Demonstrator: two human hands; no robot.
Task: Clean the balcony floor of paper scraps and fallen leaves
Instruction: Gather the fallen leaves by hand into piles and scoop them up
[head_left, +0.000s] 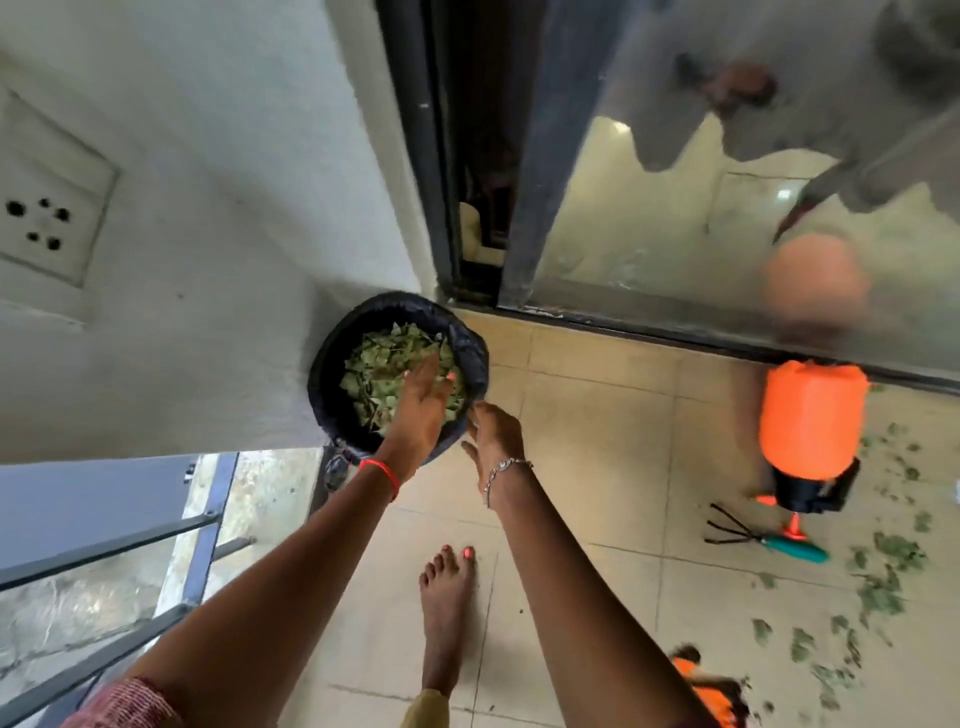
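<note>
On the far left a white socket plate (47, 208) sits in the wall, and below it a grey metal railing (130, 545) runs along the near left edge. In the corner where the wall meets the door frame stands a bin (332, 395) with a black liner, holding a heap of green leaves (374, 364). The left hand (423, 400), with a red thread (382, 475) at the wrist, lies palm down on that heap with straight fingers that grip nothing. Just right of it the right hand (493, 431), wearing a silver bracelet (506, 467), hovers at the bin's near right rim, fingers loosely apart and holding nothing. A bare foot (447, 608) stands on the tiled floor (597, 467) nearer the camera. Farther right a glass door (675, 234) closes the far side. Before it stands an orange sprayer (810, 421), with a teal-handled hand rake (763, 535) lying just near of it. Loose leaves (883, 587) are scattered over the tiles on the right, well apart from the bin.
</note>
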